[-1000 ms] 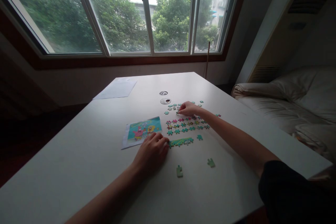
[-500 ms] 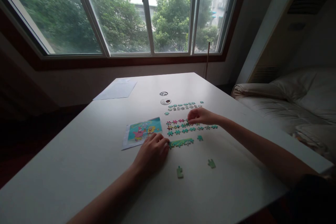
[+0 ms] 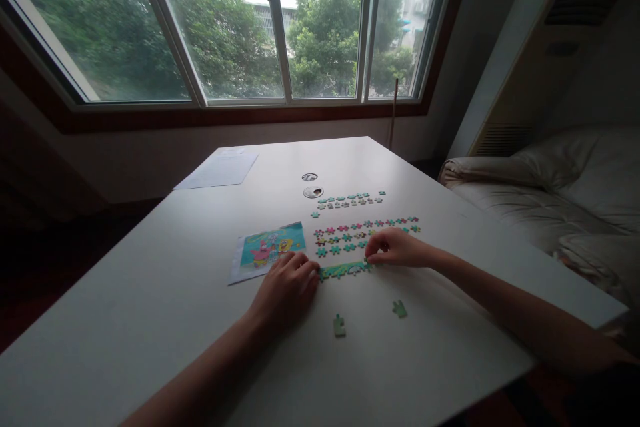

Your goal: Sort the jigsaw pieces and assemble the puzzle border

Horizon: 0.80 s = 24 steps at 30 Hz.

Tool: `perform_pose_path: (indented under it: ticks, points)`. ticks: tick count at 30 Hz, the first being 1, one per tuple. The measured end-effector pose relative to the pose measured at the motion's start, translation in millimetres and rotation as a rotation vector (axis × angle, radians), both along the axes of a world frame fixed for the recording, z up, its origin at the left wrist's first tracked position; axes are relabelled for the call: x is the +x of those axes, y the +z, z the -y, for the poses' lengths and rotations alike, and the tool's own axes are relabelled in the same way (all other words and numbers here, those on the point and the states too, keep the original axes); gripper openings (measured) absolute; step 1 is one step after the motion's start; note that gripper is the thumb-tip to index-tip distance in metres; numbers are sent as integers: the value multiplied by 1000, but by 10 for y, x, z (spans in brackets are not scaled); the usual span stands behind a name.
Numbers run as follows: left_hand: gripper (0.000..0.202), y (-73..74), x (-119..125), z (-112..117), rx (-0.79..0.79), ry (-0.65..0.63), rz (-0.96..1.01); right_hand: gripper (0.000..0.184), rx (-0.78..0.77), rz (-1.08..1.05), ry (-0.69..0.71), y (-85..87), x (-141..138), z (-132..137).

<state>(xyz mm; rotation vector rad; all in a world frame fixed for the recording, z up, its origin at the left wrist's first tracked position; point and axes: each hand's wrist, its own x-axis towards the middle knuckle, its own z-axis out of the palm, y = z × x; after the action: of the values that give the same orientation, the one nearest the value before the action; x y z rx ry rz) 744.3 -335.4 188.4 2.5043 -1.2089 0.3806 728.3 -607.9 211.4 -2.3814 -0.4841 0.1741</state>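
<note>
A joined strip of green jigsaw puzzle pieces [image 3: 345, 270] lies on the white table [image 3: 200, 333]. My left hand [image 3: 290, 283] rests at its left end, fingers bent and laid down, the tips touching or very near the strip. At the other end my right hand [image 3: 395, 248] pinches a puzzle piece, mostly hidden by the fingertips, against or just beside the strip. Beyond the strip are rows of loose puzzle pieces [image 3: 349, 247], partly covered by my right hand. Two green pieces lie nearer me: one puzzle piece [image 3: 339, 325] and another puzzle piece [image 3: 399, 309].
Left of the pieces is a picture sheet [image 3: 273, 245] with cartoon figures, partly under my left hand. Farther back are two round discs, a near disc [image 3: 313, 193] and a far disc [image 3: 309, 177], and a paper [image 3: 217, 170]. A sofa [image 3: 500, 193] stands at the right.
My right hand has moved from the upper rows toward me, to the strip's right end. The loose piece beside that end is no longer seen separately. My left hand has stayed in place.
</note>
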Motion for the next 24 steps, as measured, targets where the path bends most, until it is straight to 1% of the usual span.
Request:
perform_pose_path:
  ticks: [5,8,14,19,24]
  points:
    - [19,-8,16,-3,-7,-14,17,11,-50,120,9,12,-39,-26]
    - [18,-10,14,-6,4,-5,10,11,-95,182,19,20,-75,-45]
    - [18,-2,0,-4,2,0,1,13,-115,192,45,13,-99,-62]
    - [18,-8,9,-1,1,-6,-2,13,-116,174,41,8,-98,-68]
    - [18,-23,15,-7,-17,-26,10,12,-136,175,31,-32,-90,-75]
